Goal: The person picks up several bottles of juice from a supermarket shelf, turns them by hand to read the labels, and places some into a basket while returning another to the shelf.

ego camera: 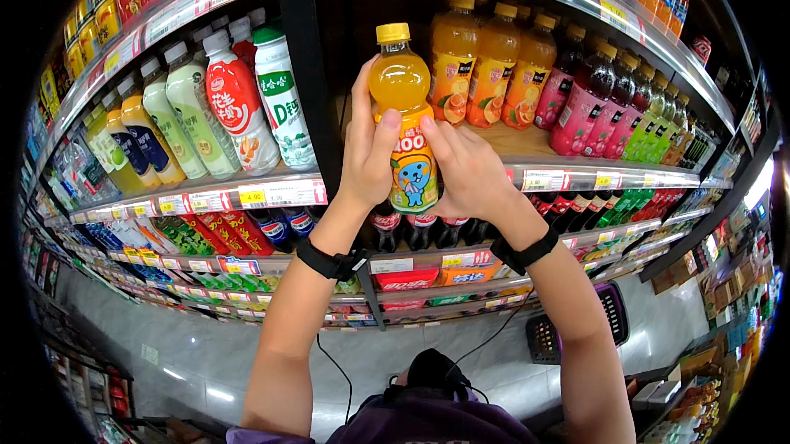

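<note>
An orange drink bottle (412, 160) with a yellow cap and a cartoon animal on its label stands upright between my two hands, in front of the shelf. My left hand (368, 141) grips its left side, the thumb on the front. From the right, my right hand (464, 163) holds it, with the thumb against the label. Behind it and to the right, orange juice bottles (455, 61) stand in a row on a wooden shelf. A white bottle with a green cap (285, 98) and a red and white bottle (237, 101) are to the left, past a dark upright.
Pink-labelled bottles (583, 104) stand farther right. A shelf edge with price tags (281, 192) runs below the bottles, and cola bottles (387, 231) sit underneath. A black and purple plastic basket (543, 339) rests on the grey floor at the right. Thin black cables hang near my body.
</note>
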The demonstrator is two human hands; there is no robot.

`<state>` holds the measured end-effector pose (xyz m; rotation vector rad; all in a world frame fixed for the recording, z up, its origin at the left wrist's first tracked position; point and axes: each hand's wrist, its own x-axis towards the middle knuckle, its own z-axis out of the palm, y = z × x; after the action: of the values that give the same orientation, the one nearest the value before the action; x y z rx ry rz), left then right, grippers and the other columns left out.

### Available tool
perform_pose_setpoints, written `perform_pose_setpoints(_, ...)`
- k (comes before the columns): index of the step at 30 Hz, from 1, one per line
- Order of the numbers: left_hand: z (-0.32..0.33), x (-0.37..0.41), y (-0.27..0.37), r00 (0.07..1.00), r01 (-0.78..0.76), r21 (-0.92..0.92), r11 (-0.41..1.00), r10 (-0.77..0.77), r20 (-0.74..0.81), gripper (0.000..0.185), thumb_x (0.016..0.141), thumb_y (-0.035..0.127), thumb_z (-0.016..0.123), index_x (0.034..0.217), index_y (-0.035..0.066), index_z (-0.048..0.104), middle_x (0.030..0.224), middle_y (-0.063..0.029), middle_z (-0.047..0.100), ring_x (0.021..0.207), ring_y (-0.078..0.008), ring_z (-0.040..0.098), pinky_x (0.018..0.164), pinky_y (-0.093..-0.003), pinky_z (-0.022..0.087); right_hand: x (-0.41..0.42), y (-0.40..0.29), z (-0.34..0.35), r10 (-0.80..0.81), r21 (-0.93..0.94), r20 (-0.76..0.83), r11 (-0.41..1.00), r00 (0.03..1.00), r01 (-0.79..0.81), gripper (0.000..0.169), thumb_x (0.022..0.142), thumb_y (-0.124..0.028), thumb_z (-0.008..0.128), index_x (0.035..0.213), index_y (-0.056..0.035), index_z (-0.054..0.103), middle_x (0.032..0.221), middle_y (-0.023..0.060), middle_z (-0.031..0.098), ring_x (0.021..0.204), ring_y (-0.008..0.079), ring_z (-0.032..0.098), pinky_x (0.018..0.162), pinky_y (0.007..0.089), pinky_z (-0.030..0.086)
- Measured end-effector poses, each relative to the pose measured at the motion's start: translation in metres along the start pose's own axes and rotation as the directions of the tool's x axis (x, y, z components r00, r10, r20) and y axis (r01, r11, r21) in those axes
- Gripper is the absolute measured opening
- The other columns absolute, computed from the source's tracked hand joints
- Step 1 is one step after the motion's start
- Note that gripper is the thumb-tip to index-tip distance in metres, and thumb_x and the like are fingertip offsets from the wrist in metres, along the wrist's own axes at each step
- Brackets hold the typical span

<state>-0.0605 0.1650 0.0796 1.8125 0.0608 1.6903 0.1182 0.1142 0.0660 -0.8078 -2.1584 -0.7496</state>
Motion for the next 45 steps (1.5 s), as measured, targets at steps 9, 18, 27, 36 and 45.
perform_pose_setpoints(9, -0.002, -0.001, 0.0, 1.0, 0.018, -0.057, 0.998, -0.018, -0.003, 0.063, 0.106, 0.019, 0.048, 0.16, -0.001, 0.023, 0.146, -0.0186, 0.052, 0.135, -0.0252, 0.052, 0.114, -0.0349, 0.037, 0.001, 0.002, 0.001, -0.001, 0.042, 0.011, 0.999, 1.0, 0.001, 0.125, 0.053, -0.039, 0.093, 0.155, 0.0012, 0.033, 0.111, 0.0178, 0.058, 0.095, 0.0374, 0.062, 0.085, 0.0438, 0.054)
perform_pose_setpoints(18, -0.006, -0.004, 0.0, 1.0, -0.014, 0.043, 0.999, 0.013, 0.014, 0.065, 0.105, 0.017, 0.049, 0.161, 0.002, 0.02, 0.141, -0.024, 0.058, 0.13, -0.0319, 0.059, 0.11, -0.0372, 0.042, 0.001, -0.006, 0.002, 0.121, 0.031, 0.097, 0.992, 0.988, -0.124, 0.127, 0.05, -0.032, 0.097, 0.153, 0.0025, 0.031, 0.105, 0.018, 0.061, 0.091, 0.039, 0.062, 0.083, 0.0464, 0.052)
perform_pose_setpoints(27, -0.008, -0.002, 0.003, 0.999, 0.004, 0.072, 0.997, -0.007, 0.046, 0.064, 0.106, 0.02, 0.048, 0.161, 0.004, 0.019, 0.138, -0.0255, 0.06, 0.126, -0.0348, 0.062, 0.107, -0.0385, 0.045, -0.003, 0.0, 0.007, 0.022, 0.053, 0.016, 0.998, 1.0, -0.023, 0.132, 0.05, -0.029, 0.098, 0.156, 0.0011, 0.025, 0.104, 0.0189, 0.061, 0.086, 0.0399, 0.061, 0.078, 0.0476, 0.052)
perform_pose_setpoints(36, -0.009, -0.002, 0.003, 0.998, -0.015, 0.1, 0.995, 0.009, 0.056, 0.065, 0.106, 0.022, 0.048, 0.161, 0.005, 0.018, 0.137, -0.0257, 0.061, 0.125, -0.036, 0.063, 0.106, -0.0385, 0.045, -0.003, 0.003, 0.009, -0.037, 0.058, -0.018, 0.998, 0.999, 0.038, 0.135, 0.049, -0.03, 0.098, 0.156, 0.0013, 0.023, 0.109, 0.0211, 0.062, 0.09, 0.0415, 0.062, 0.08, 0.0485, 0.052)
perform_pose_setpoints(45, -0.009, -0.002, 0.005, 0.997, -0.009, 0.082, 0.997, 0.003, 0.075, 0.065, 0.106, 0.022, 0.048, 0.161, 0.005, 0.018, 0.138, -0.0266, 0.06, 0.125, -0.037, 0.063, 0.106, -0.0385, 0.046, -0.006, 0.001, 0.008, -0.012, 0.062, -0.006, 0.998, 1.0, 0.012, 0.135, 0.052, -0.032, 0.098, 0.157, 0.0008, 0.021, 0.114, 0.0222, 0.063, 0.094, 0.0418, 0.064, 0.082, 0.0484, 0.053)
